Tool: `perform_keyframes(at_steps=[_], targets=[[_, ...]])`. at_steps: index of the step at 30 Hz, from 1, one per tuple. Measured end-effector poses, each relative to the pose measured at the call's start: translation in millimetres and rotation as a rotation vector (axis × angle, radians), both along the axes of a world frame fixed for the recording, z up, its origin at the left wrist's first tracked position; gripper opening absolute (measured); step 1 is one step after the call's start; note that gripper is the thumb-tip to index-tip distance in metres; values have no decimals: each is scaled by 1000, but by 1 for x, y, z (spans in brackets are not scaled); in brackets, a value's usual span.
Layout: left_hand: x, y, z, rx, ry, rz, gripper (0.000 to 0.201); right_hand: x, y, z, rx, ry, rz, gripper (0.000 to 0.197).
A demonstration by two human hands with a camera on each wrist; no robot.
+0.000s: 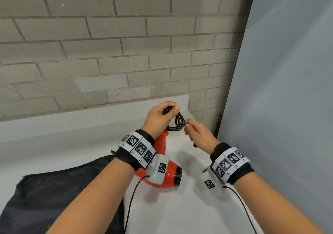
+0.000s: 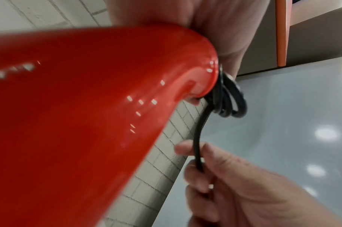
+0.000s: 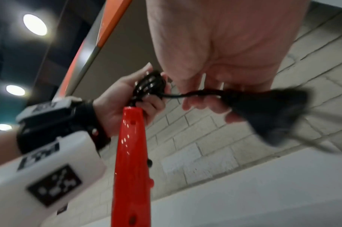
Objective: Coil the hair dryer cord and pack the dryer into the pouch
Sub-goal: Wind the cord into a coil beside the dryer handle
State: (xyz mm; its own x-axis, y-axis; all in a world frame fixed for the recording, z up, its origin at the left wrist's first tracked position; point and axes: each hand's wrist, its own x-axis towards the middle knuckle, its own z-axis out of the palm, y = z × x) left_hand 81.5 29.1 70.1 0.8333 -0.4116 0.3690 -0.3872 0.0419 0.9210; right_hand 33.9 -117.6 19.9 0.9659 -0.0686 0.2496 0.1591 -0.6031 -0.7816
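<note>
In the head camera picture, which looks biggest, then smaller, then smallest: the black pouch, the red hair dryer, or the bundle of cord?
1. Black pouch, partly hidden by the arm.
2. Red hair dryer, partly hidden by the left wrist.
3. Cord bundle, held by the left hand.

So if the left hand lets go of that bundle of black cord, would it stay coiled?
Probably not. The cord looks springy: its loops hang loose and uneven from the left hand, with no tie visible. The tail pinched by the right hand bends freely, so it seems floppy and would likely unwind.

glossy red plastic dryer (image 1: 171,172), shiny black rubbery cord (image 1: 177,124), matt dark cloth pouch (image 1: 54,197), smooth white table (image 1: 180,206), rough brick wall (image 1: 108,53)
</note>
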Motion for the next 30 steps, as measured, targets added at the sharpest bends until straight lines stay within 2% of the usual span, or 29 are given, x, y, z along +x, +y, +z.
perform_keyframes(at_steps=[2, 5, 7, 10, 14, 17, 22, 25, 27, 30], targets=[[4, 1, -2, 47, -64, 12, 8, -4, 0, 9, -51, -49, -14, 23], [9, 3, -4, 124, -108, 36, 14, -5, -9, 23, -124, -129, -185, 24], [10, 2, -5, 140, -107, 17, 17, -6, -14, 36, -147, -187, -290, 24], [7, 1, -3, 125, -62, -60, 22, -10, -14, 57, -243, -280, -350, 25], [3, 2, 1, 166, -80, -122, 26, -23, 2, 77, -350, -397, -355, 26], [1, 3, 4, 217, -143, -77, 26, -32, 14, 82, -413, -459, -334, 25], [-2, 7, 9, 394, -281, 14, 22, -35, 21, 78, -483, -475, -273, 28], [-2, 6, 9, 524, -369, 1, 33, -34, 26, 76, -554, -508, -250, 35], [-2, 4, 9, 600, -413, 0, 25, -35, 28, 75, -600, -507, -234, 39], [-1, 5, 7, 585, -408, 8, 22, -39, 27, 75, -542, -497, -195, 37]])
